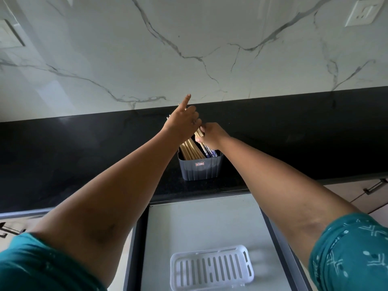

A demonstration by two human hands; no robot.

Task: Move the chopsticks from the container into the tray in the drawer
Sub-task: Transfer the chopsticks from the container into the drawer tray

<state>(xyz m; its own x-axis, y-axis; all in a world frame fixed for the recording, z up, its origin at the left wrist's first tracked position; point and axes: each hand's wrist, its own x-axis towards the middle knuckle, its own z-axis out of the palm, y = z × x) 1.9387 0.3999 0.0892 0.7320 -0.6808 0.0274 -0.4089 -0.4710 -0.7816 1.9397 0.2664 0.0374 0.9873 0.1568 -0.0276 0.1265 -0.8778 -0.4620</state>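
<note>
A dark grey container [200,168] stands on the black counter, holding several wooden chopsticks [191,150] that lean back and to the left. My right hand [212,136] is closed around a bunch of chopsticks near their middle, just above the container. My left hand [183,119] rests on the upper ends of the chopsticks, its index finger stretched out toward the wall; its grip is hidden. A white slotted tray [210,269] lies in the open drawer [279,238] below, with nothing in it.
The black counter [84,154] runs left to right under a marble wall. A wall socket [364,12] sits at the top right. A cabinet handle [375,186] shows at the right, beside the drawer.
</note>
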